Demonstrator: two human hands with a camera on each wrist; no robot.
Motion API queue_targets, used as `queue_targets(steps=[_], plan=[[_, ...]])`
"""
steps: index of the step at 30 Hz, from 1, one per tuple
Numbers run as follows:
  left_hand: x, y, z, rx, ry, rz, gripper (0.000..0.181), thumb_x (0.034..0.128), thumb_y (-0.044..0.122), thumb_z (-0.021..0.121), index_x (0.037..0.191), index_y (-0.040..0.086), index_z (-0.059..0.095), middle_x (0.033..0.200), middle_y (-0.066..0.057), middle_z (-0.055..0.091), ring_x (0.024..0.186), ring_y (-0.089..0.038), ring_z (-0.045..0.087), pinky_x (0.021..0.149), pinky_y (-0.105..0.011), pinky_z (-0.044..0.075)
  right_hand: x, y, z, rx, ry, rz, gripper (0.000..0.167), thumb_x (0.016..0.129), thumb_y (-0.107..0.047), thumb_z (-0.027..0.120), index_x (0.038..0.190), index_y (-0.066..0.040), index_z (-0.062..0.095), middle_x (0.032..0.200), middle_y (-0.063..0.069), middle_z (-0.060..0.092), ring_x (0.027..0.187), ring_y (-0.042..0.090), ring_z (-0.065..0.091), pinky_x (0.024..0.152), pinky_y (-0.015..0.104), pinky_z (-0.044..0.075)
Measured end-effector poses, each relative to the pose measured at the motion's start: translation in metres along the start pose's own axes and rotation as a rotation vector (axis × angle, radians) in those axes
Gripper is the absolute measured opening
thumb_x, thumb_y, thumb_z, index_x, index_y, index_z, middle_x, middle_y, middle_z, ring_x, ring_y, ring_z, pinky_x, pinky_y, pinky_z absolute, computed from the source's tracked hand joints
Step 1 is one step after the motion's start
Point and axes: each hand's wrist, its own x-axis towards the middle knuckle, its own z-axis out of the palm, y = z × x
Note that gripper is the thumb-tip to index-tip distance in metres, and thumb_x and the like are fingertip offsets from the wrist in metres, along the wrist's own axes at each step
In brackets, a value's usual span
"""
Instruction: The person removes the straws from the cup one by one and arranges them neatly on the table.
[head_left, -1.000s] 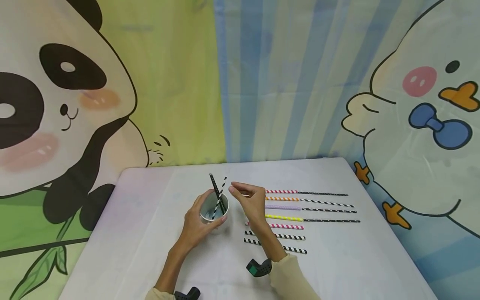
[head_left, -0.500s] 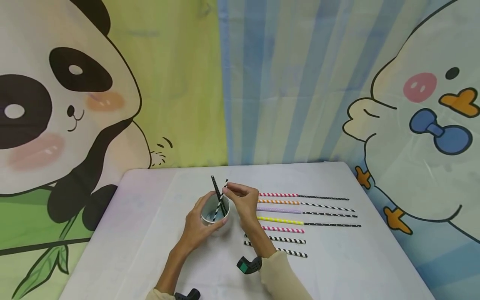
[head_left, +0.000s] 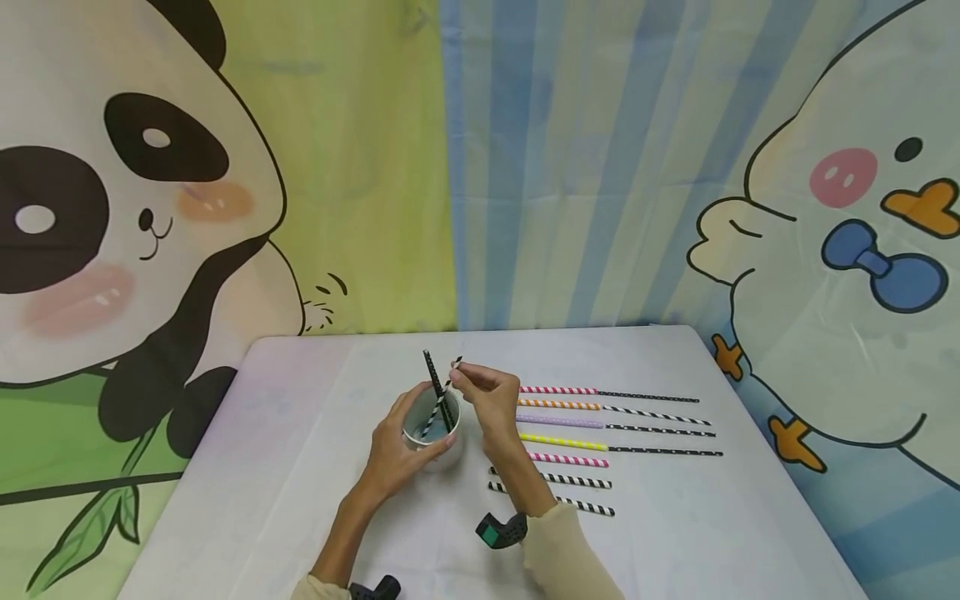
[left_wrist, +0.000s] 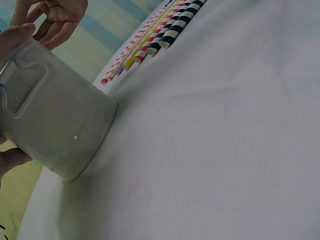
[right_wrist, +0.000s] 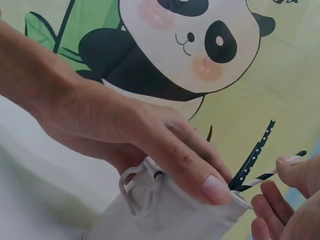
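Observation:
My left hand (head_left: 393, 442) holds a white cup (left_wrist: 60, 115) around its side, with the thumb near the rim. The cup has a handle, plain in the left wrist view. Out of its mouth lean black straws with white dots (right_wrist: 255, 155), at least two by the right wrist view. A black-and-white striped straw (right_wrist: 260, 180) also slants out of the cup. Near its top end, the thumb and fingers of my right hand (head_left: 495, 404) pinch that striped straw. The straws' lower ends show only partly inside the cup.
Right of the cup, several straws lie in rows on the white table (head_left: 247, 500). Some rows pair a coloured straw, such as the yellow one (head_left: 564, 439), with a black patterned straw (head_left: 663, 451). Striped black-and-white straws (head_left: 585, 505) lie nearest me, partly behind my right forearm.
My right hand has moved left to the cup and taken the striped straw's upper end between thumb and fingers. That end has since shifted slightly right. The left hand keeps its hold on the cup.

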Motion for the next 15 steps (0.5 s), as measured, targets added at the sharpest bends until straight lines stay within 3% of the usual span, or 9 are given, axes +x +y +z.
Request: queue_targets(steps=[5,10,15], plan=[[0.000,0.000,0.000,-0.004,-0.003,-0.005,0.091,0.0846,0.043,0.094,0.163,0.035,0.048,0.151,-0.008,0.063,0.133,-0.031,0.065,0.102,-0.058,0.055,-0.002,-0.009,-0.004,0.013,-0.028,-0.014,0.023,0.096,-0.010,0.084,0.117,0.001,0.083,0.118,0.014,0.083,0.083,0.006,0.079,0.078,0.026,0.060],[-0.001,-0.001,0.001,0.003,-0.006,-0.007,0.091,0.0854,0.045,0.093,0.163,0.036,0.047,0.150,-0.005,0.063,0.131,-0.029,0.065,0.101,-0.056,0.055,-0.004,-0.021,-0.007,0.098,-0.061,-0.066,0.026,0.099,-0.008,0.080,0.122,0.004,0.080,0.124,0.011,0.082,0.089,0.010,0.081,0.081,0.032,0.065],[0.000,-0.002,0.001,-0.003,-0.005,0.002,0.090,0.0858,0.045,0.093,0.163,0.035,0.047,0.150,-0.006,0.063,0.133,-0.029,0.065,0.102,-0.058,0.055,-0.009,-0.038,-0.010,0.187,-0.113,-0.125,0.030,0.102,-0.008,0.077,0.127,0.008,0.076,0.110,0.004,0.084,0.091,0.015,0.081,0.081,0.036,0.068]])
